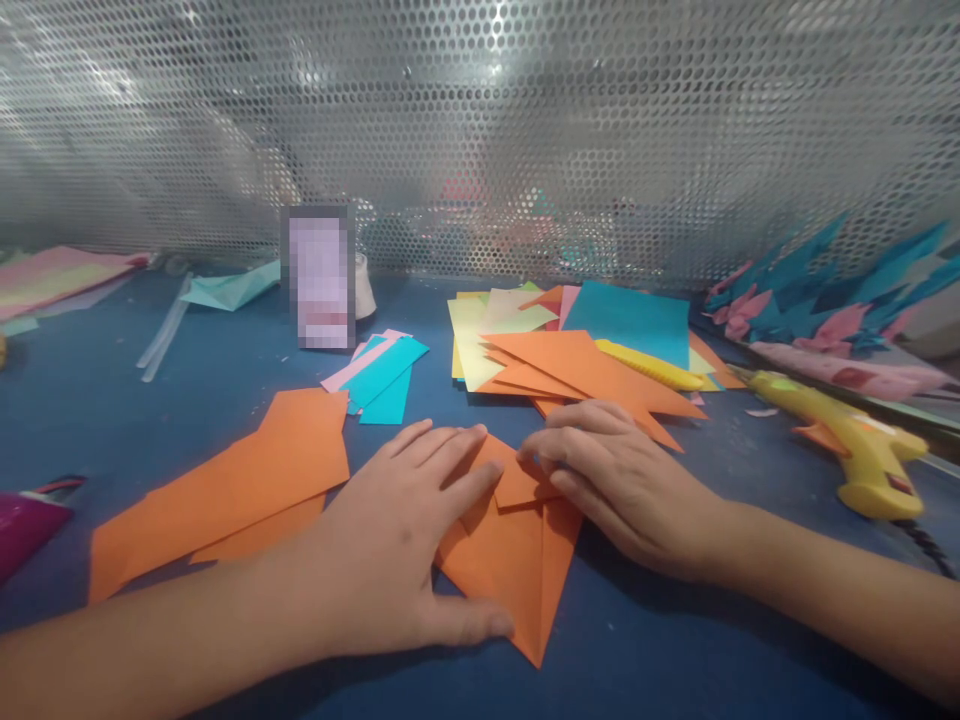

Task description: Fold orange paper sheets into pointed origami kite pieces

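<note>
A folded orange sheet of paper lies on the blue table, one corner pointing toward me and a small flap turned down near its top. My left hand rests over its left side with fingers spread and thumb stretched along the lower part. At the upper right, my right hand has its fingers curled together on the paper's edge by the flap; its fingertips are partly hidden. More orange paper pieces lie to the left, and a stack of orange cut pieces sits beyond my right hand.
A yellow glue gun lies at right beside pink and blue paper figures. A yellow cutter rests on coloured sheets. Blue strips, a blurred-out phone and clear glue sticks lie farther back, before a perforated metal panel.
</note>
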